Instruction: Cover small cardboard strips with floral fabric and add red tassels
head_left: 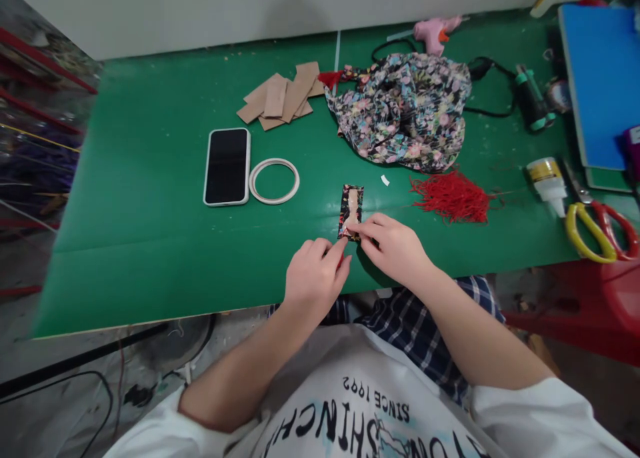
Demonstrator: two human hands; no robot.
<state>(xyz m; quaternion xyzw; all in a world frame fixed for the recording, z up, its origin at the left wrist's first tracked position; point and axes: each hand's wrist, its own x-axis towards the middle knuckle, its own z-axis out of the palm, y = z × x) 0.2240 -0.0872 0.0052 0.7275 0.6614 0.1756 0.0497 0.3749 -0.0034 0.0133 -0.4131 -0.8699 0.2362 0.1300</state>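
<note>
A small rectangle wrapped in dark floral fabric (351, 209) lies on the green table (150, 198) close to its front edge. My right hand (395, 248) presses its fingertips on the near end of this piece. My left hand (315, 278) meets it from the left, pinching the same end, with a bit of red showing under the fingers. A bundle of red threads (453, 197) lies to the right. A crumpled heap of the same floral fabric (405, 108) sits behind.
A phone (227, 166) and a white tape ring (274, 181) lie at left, cardboard strips (283, 97) behind them. A pink glue gun (436, 31), a glue bottle (547, 178), scissors (597, 228) and a blue board (603, 78) crowd the right side.
</note>
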